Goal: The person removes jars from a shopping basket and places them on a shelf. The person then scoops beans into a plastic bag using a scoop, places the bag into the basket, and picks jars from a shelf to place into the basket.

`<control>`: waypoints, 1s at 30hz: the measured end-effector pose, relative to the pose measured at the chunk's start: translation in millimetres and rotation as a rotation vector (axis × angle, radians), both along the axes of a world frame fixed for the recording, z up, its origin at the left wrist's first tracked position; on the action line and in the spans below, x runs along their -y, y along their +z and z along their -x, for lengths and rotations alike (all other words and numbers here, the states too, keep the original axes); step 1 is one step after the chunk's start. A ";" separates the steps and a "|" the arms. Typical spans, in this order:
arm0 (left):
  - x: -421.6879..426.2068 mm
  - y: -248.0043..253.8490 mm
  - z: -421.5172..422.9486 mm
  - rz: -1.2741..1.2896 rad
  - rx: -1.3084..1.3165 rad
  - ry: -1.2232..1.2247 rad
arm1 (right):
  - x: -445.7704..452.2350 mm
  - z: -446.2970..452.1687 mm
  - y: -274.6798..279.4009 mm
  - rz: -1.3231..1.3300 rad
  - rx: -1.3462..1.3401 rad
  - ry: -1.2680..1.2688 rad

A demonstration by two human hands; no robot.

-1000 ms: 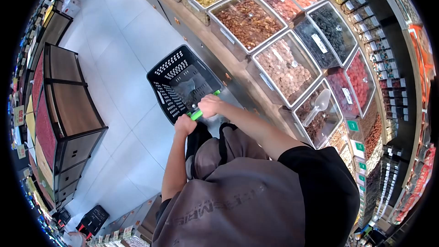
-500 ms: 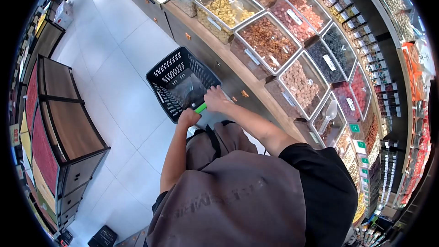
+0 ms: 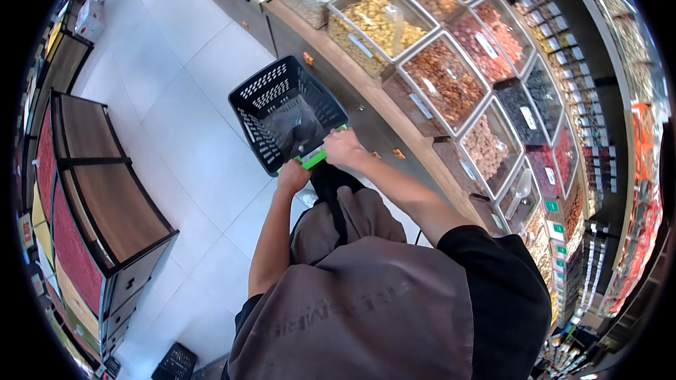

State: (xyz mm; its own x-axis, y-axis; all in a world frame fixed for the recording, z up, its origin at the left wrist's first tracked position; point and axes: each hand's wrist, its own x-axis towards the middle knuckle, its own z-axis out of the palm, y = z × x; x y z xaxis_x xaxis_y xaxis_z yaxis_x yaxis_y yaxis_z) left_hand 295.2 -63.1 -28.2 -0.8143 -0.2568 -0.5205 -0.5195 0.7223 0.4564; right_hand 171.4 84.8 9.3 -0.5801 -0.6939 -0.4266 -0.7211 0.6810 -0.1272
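Observation:
Both hands grip the green handle bar (image 3: pixel 315 158) of a black plastic shopping basket (image 3: pixel 264 88) in front of my body. My left hand (image 3: pixel 293 176) is closed around the bar's left part, and my right hand (image 3: pixel 342 147) is wrapped around its right part. Inside the basket lies a clear plastic bag (image 3: pixel 289 123); a dark item shows beside it, too unclear to name. The basket has slotted walls and hangs or rolls over the tiled floor; I cannot tell which. A brown apron (image 3: pixel 359 295) covers my front.
On my right runs a wooden counter (image 3: pixel 373 88) with clear bins of dried goods, including a yellow-filled bin (image 3: pixel 380 21) and one with a scoop (image 3: pixel 521 190). A display cabinet (image 3: pixel 105 190) stands left. A black basket (image 3: pixel 174 362) sits on the floor behind.
The counter bins have shifted right and downward in view, and the left cabinet slightly down. Both hands keep hold of the handle; more of its green bar shows now.

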 end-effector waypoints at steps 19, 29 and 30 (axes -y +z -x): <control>166.4 1.0 151.0 0.084 -0.063 0.130 | 171.1 168.6 -3.3 0.117 -0.023 0.047; 218.6 -3.4 193.4 0.060 -0.036 0.201 | 236.8 227.3 -0.2 0.052 0.082 0.114; 224.5 -3.1 200.3 0.042 -0.039 0.238 | 244.8 233.5 -1.2 0.066 0.068 0.102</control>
